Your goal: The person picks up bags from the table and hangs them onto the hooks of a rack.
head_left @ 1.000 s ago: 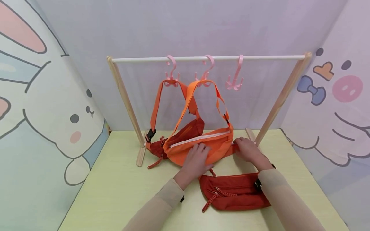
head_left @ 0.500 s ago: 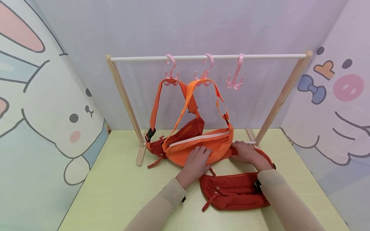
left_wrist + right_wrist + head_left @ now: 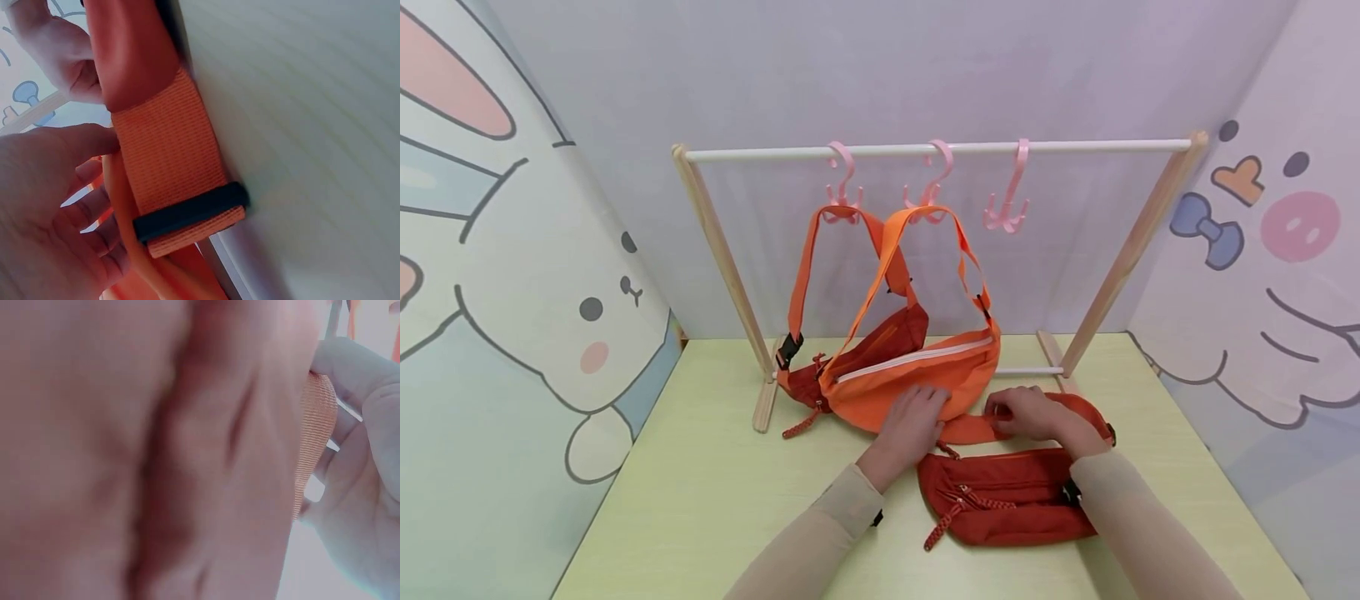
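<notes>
Three waist bags show in the head view: a bright orange bag (image 3: 917, 379) and a dark red bag (image 3: 868, 346) behind it hang by their straps from pink hooks (image 3: 842, 196) on the white rail (image 3: 925, 151), with the third, a red bag (image 3: 1011, 498), lying flat on the bench (image 3: 700, 500) at lower centre. One hook (image 3: 1003, 212), to the right of the other two, hangs bare.

The left hand (image 3: 912, 421) rests with relaxed, spread fingers on the lower edge of the orange bag, pressing it rather than curling round it. The right hand (image 3: 1026, 414) pinches the red bag's orange strap (image 3: 970, 428) just right of the left hand; the right wrist view shows webbing (image 3: 311, 434) caught between thumb and fingers. The left wrist view shows the flat webbing (image 3: 172, 159) with its black slider (image 3: 187, 212) lying on the bench.

By my judgement the step in hand is gathering the lying bag's strap. The next move would call for lifting the loop clear of the bench without dragging the hanging bags.

Both the red bag's long axis and its zip run left to right across the frame. Its strap arcs from the right end back toward centre frame.
</notes>
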Demonstrator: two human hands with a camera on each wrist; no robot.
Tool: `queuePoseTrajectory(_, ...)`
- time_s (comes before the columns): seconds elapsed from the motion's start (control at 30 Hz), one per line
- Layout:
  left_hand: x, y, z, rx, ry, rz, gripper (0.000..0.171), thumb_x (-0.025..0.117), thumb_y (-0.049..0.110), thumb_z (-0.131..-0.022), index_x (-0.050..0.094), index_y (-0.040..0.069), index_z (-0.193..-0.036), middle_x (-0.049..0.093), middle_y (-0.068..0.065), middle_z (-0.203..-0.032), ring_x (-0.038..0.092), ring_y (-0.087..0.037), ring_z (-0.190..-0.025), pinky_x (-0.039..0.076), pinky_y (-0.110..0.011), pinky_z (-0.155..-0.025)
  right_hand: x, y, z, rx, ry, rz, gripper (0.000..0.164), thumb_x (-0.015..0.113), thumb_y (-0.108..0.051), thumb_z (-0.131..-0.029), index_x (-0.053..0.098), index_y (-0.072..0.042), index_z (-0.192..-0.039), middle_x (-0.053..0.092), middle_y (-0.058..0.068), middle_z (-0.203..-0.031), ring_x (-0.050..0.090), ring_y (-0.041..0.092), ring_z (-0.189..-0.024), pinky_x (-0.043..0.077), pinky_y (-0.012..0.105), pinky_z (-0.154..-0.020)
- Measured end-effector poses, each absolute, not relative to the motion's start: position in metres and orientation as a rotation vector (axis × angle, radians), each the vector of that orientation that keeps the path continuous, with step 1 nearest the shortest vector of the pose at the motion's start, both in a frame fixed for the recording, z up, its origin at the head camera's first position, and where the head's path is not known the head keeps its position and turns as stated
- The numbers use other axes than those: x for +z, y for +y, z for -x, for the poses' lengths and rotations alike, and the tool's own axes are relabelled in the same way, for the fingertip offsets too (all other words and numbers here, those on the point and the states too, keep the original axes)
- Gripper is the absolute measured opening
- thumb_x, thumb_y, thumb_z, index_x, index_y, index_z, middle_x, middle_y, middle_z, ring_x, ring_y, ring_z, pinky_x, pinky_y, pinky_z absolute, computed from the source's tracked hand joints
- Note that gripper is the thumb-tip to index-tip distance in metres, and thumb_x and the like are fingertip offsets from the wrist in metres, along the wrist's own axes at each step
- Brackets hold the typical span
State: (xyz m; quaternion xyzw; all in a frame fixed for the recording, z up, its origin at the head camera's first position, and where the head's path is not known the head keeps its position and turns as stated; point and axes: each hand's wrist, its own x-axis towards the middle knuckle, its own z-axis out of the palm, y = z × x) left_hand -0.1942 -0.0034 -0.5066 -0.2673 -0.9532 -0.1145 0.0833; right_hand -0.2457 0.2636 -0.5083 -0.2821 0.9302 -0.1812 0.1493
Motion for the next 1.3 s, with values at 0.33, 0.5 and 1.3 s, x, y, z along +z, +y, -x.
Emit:
queuePoseTrajectory(0.33, -0.51, -0.006, 0.198, -0.362, -2.783, 0.8, 0.037, 0.073, 0.015, -0.1, 0.065, 0.015, -0.136, 0.068, -0.002, -0.126, 0.064, -0.023, -0.11, 0.055, -0.041, -0.096, -0.494, 0.263, 0.219, -0.472, 2.595, 0.871, 0.029, 0.075, -0.006, -0.094, 0.073, -0.034, -0.098, 0.06, -0.016, -0.082, 0.054, 0.011, -0.08, 0.037, 0.047, -0.084)
queuePoseTrajectory(0.5, -0.509, -0.007, 0.2, -0.405, -2.797, 0.789, 0.035, 0.07, 0.012, -0.102, 0.066, 0.014, -0.137, 0.068, -0.002, -0.128, 0.063, -0.023, -0.111, 0.055, -0.04, -0.098, -0.484, 0.263, 0.206, -0.523, 2.603, 0.978, 0.031, 0.076, -0.004, -0.092, 0.069, -0.034, -0.09, 0.058, -0.019, -0.082, 0.053, 0.007, -0.076, 0.044, 0.036, -0.075)
queuePoseTrajectory(1.3, -0.5, -0.007, 0.2, -0.954, -2.827, 0.902, 0.051, 0.05, 0.053, -0.11, 0.065, 0.015, -0.141, 0.066, 0.001, -0.135, 0.062, -0.018, -0.122, 0.051, -0.037, -0.105, -0.393, 0.255, 0.163, -0.547, 2.776, 1.117, 0.035, 0.071, 0.004, -0.086, 0.064, -0.03, -0.084, 0.053, -0.017, -0.08, 0.049, 0.003, -0.068, 0.046, 0.025, -0.06)
